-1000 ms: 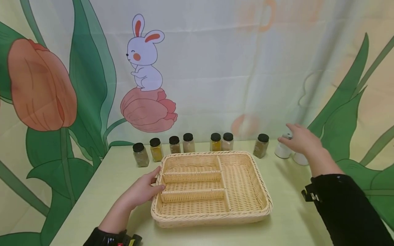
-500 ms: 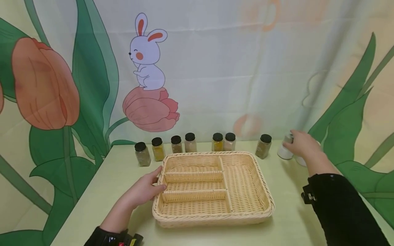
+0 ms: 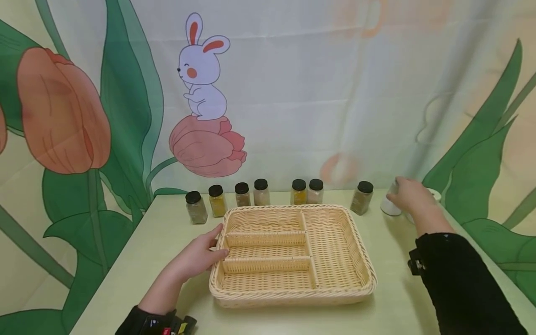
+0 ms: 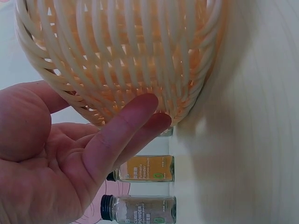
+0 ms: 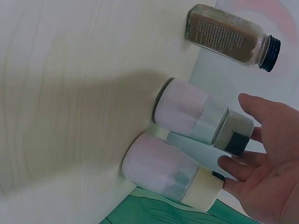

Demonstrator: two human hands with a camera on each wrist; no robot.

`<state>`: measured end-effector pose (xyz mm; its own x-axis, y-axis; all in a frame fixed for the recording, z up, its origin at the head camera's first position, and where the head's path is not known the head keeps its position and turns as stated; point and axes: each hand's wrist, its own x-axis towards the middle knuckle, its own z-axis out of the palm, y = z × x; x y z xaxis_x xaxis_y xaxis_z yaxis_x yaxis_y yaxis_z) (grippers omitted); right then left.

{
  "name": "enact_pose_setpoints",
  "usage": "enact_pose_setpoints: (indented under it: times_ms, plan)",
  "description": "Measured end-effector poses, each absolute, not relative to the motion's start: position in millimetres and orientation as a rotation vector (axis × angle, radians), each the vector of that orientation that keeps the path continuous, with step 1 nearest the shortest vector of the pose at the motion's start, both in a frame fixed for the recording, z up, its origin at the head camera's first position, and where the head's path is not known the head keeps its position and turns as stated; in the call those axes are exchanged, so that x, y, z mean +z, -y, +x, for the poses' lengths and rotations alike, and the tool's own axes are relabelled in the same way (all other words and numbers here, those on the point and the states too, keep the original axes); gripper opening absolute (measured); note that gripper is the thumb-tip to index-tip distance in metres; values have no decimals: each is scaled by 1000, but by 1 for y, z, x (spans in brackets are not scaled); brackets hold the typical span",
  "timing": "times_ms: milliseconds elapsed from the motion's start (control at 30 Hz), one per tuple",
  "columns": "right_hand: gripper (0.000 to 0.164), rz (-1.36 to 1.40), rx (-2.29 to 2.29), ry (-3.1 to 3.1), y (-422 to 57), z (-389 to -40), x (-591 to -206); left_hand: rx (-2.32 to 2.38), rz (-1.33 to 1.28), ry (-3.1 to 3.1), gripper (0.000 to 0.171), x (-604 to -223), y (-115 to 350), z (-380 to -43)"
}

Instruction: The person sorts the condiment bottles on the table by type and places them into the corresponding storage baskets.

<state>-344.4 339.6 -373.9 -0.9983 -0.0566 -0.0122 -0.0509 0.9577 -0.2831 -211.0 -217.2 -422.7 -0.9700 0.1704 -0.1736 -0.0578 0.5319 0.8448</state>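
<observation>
Probably glass, the clear, tapering jar with pale contents and a grey cap (image 5: 189, 112) stands upright on the pale yellow-green table (image 3: 142, 260), close beside a similar cream-capped jar (image 5: 159, 165). Around its cap the right hand (image 3: 414, 197) spreads loosely, thumb apart; I cannot tell whether any finger presses. It should be stiff, smooth and breakable, so its wider body promises the surest hold. The left hand (image 3: 194, 258) pinches the light, springy-looking rectangular wicker basket (image 3: 289, 294) at its left rim.
</observation>
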Motion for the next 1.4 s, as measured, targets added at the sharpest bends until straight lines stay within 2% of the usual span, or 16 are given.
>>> enact_pose_setpoints:
  times_ms: [467,700,1400]
  plan:
    - [67,-6,-414,-3190,-338,-350,-395,1407,93,-2538,81,-421,219,-210]
    - [60,14,-409,-3203,-334,-346,-394,1400,88,-2535,81,-423,221,-210]
    - [54,-48,-430,-3256,-337,-343,-396,1407,87,-2529,82,-424,218,-212]
